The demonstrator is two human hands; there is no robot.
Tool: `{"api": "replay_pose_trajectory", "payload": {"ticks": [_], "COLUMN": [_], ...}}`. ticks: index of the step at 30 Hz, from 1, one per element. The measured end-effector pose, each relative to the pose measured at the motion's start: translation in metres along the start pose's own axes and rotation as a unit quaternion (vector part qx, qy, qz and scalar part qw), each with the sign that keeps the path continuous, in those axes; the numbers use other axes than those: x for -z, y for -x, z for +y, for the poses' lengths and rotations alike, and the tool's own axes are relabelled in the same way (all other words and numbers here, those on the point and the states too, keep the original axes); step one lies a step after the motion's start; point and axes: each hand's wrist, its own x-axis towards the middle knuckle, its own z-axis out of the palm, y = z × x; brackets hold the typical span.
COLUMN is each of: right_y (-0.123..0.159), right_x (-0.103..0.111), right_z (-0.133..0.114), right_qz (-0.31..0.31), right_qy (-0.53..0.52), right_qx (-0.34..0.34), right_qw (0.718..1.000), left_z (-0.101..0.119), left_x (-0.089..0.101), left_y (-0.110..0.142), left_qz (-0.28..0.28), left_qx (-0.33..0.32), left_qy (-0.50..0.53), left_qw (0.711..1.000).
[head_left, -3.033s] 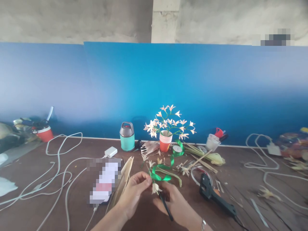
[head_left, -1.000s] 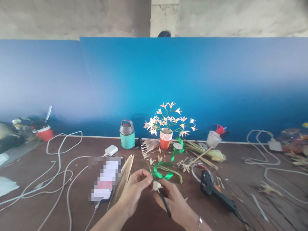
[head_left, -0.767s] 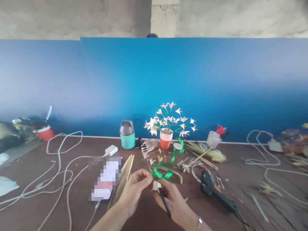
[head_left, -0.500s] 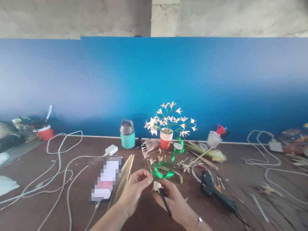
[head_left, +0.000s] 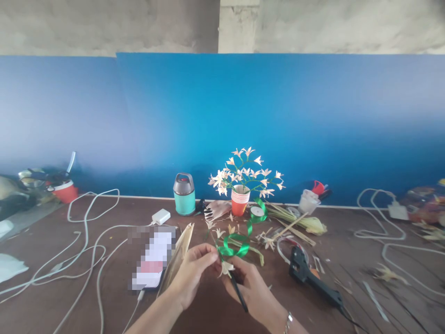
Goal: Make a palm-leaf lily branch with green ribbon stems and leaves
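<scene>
Blue panels (head_left: pixel 201 106) stand behind a brown table (head_left: pixel 125 208), near whose back edge sits a stack of orange-and-white paper cups (head_left: pixel 239 207), the landmark for everything else. Any print on the cups is too small to read. From the stack rises a spray of pale blossoms (head_left: pixel 245 172) on green stems.

Nearer the wearer than the cups, the left hand (head_left: pixel 194 273) pinches thumb against forefinger on the green stem of a small pale flower (head_left: pixel 227 268). The right hand (head_left: pixel 252 283) is curled nearly closed around a slim black rod (head_left: pixel 239 294), its fingertips beside that flower; whether they grip it too, I cannot tell.

Just right of the cups is a ribbon spool (head_left: pixel 257 211) with a white, unreadable face; its green ribbon (head_left: pixel 243 251) trails toward the hands. Left of the cups stands a teal flask (head_left: pixel 185 202); nearer and further left lies a phone (head_left: pixel 153 253), its screen pixelated beyond reading. Nearer and right rests a black glue gun (head_left: pixel 314 280).
</scene>
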Motion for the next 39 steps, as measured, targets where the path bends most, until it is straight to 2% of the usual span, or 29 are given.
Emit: {"api": "replay_pose_trajectory", "payload": {"ticks": [5, 8, 13, 21, 32, 39], "right_y": [0.001, 0.001, -0.001, 0.000, 0.000, -0.002], "right_x": [0.002, 0.002, -0.001, -0.003, 0.003, 0.001], "right_z": [-0.003, -0.005, -0.004, -0.009, -0.013, -0.020], "right_qz": [0.000, -0.001, -0.020, -0.016, -0.058, -0.026], "right_qy": [0.007, 0.008, -0.047, -0.048, -0.088, -0.091], "right_qx": [-0.014, -0.023, -0.024, -0.014, -0.037, -0.056], "right_qw": [1.000, 1.000, 0.998, 0.999, 0.994, 0.994], "left_z": [0.002, 0.000, -0.003, -0.002, -0.003, -0.002], "left_x": [0.005, 0.006, 0.006, 0.003, 0.005, 0.004], "left_y": [-0.002, -0.003, -0.004, -0.002, -0.002, -0.002], "left_qz": [0.019, 0.009, 0.005, 0.000, -0.011, -0.018], "left_qx": [0.001, -0.011, -0.005, -0.008, -0.029, -0.025], "left_qy": [-0.026, -0.040, -0.013, 0.019, 0.020, 0.033], "left_qw": [0.999, 0.999, 1.000, 1.000, 0.999, 0.999]}}
